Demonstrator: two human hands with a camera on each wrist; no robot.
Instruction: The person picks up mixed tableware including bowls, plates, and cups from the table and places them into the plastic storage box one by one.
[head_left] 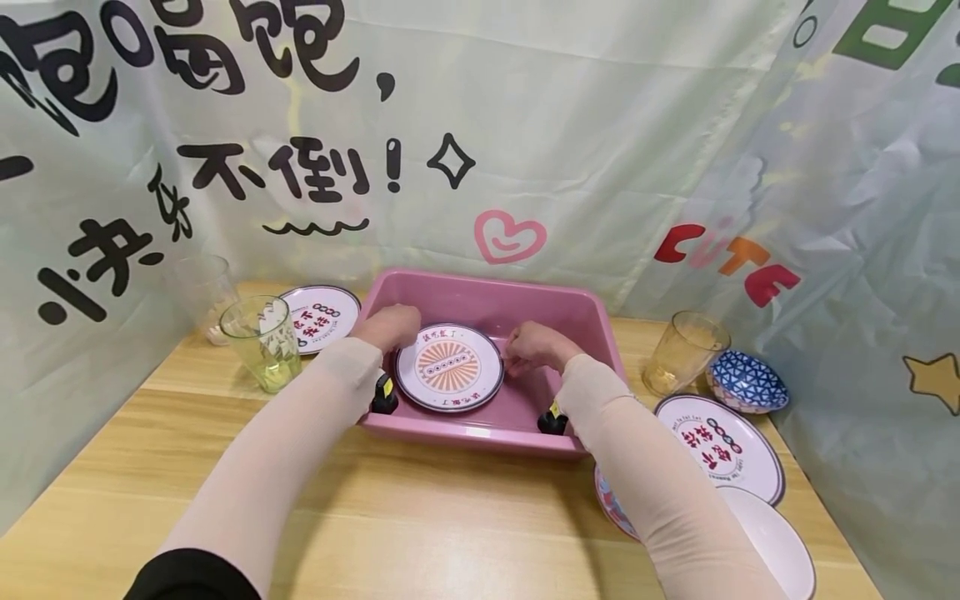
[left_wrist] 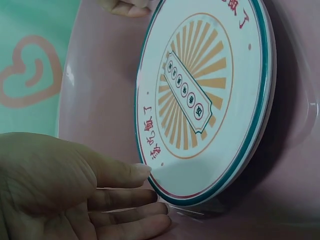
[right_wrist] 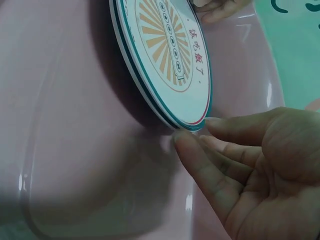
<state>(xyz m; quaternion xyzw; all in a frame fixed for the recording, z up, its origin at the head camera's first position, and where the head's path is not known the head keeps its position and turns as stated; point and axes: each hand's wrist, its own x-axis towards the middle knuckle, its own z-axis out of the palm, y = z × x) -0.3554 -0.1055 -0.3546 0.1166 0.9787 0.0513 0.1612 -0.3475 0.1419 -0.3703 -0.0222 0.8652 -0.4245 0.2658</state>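
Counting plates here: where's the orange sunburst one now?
In the head view, the orange sunburst plate is inside the pink tub, toward its left side, between the left hand and right hand.

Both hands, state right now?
Left hand: closed, pinching the plate at its edge.
Right hand: closed, pinching the same plate's opposite edge.

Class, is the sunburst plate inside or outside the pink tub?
Inside: in the head view, the pink tub surrounds the sunburst plate, between the left hand and right hand.
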